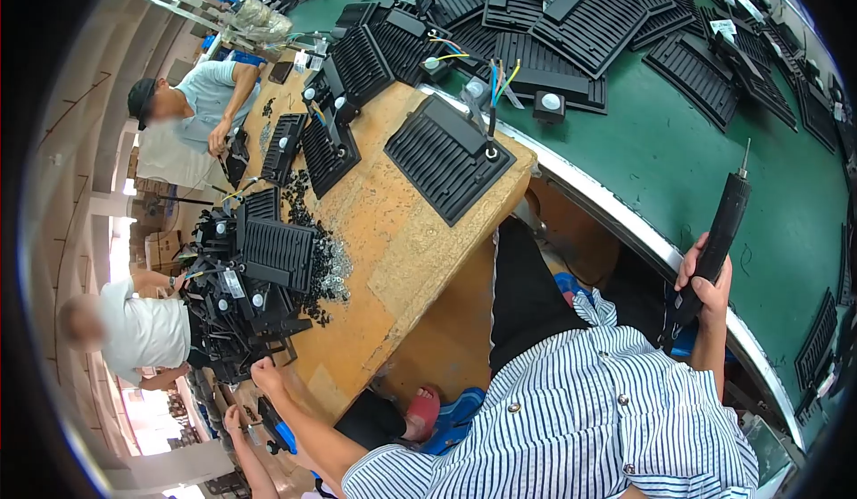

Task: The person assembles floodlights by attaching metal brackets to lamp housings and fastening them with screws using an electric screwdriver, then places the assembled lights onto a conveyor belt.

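Note:
My right hand (711, 286) is wrapped round a black electric screwdriver (721, 231), its thin bit pointing up over the green bench. At the far left edge of the wooden table, my left hand (265, 374) is closed beside a heap of black fixtures and brackets (234, 298). What its fingers hold, if anything, is too small to make out. Between my hands, a black ribbed lamp housing (449, 155) lies on the table corner, with coloured wires (497, 84) standing up from its cable.
Loose black and silver screws (332, 271) are scattered on the wooden table (402, 267). Many ribbed housings (594, 17) pile up on the green bench (625, 142), which has a metal edge (616, 200). Two co-workers (201, 97) (147, 329) work at the left; another person's arm (245, 450) reaches in below.

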Motion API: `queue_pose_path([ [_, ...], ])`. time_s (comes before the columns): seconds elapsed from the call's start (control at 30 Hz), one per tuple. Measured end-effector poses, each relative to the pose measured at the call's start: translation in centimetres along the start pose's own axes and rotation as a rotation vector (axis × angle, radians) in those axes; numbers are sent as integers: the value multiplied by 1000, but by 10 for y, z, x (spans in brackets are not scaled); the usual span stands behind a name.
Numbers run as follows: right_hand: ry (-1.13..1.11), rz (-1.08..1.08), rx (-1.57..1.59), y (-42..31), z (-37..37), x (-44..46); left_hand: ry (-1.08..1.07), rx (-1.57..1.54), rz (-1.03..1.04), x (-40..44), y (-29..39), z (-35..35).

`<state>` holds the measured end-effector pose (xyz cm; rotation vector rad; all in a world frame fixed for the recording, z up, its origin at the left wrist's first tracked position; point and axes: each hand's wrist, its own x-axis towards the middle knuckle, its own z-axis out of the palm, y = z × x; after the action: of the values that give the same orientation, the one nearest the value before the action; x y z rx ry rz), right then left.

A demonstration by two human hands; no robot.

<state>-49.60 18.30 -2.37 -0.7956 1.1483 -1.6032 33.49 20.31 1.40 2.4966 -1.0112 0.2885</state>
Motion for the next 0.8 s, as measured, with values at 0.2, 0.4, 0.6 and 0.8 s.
queue_pose_path([
  [0.2,-12,15,-11,0,0,1,198,760,143,-12,88,-63],
  [0.4,-32,7,13,3,-3,1,373,801,-45,-37,201,-150],
  [0.6,-8,-10,-18,0,3,2,106,-429,404,-95,300,-108],
  [0.8,-196,80,-85,-7,40,6,-395,-419,1398,-123,415,15],
])
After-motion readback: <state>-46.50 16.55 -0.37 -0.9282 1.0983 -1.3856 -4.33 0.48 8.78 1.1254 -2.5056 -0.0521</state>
